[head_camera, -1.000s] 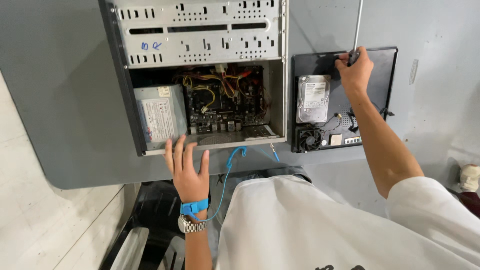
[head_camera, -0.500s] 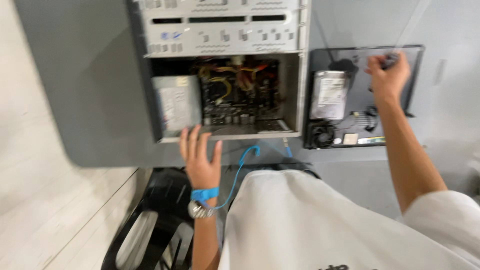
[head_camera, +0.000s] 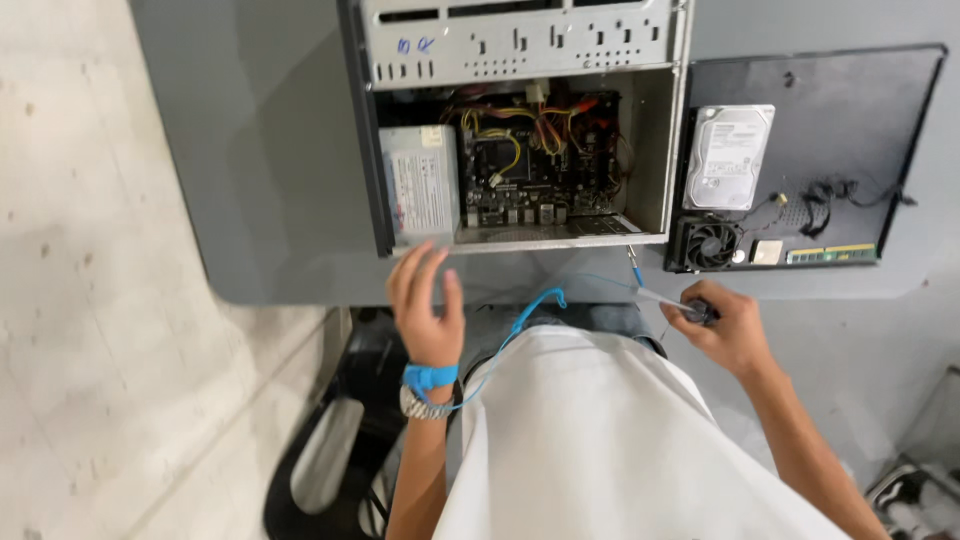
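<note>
Slim metal-shafted screwdriver with a dark handle held low and right of centre in the frame, shaft angled up and left toward the bottom edge of the open grey metal computer case. Right hand curled tight round the handle, fingers closed on it. Tip just below the case's lower rim, touching or not, impossible to tell.

Left hand at lower centre-left, fingers spread and loose, gripping nothing, fingertips at the case's bottom front edge beneath the silver box-shaped power supply. Blue anti-static wrist strap and a metal wristwatch on that wrist, with a blue coiled cord trailing right toward the case.

Inside the case, dark motherboard under yellow, red and black wires. Right of the case, in the upper right of the frame, a flat black side panel bearing a silver rectangular hard drive, a small black cooling fan and a green memory stick. Grey tabletop beneath all. White shirt filling the bottom centre, pale tiled floor on the left.
</note>
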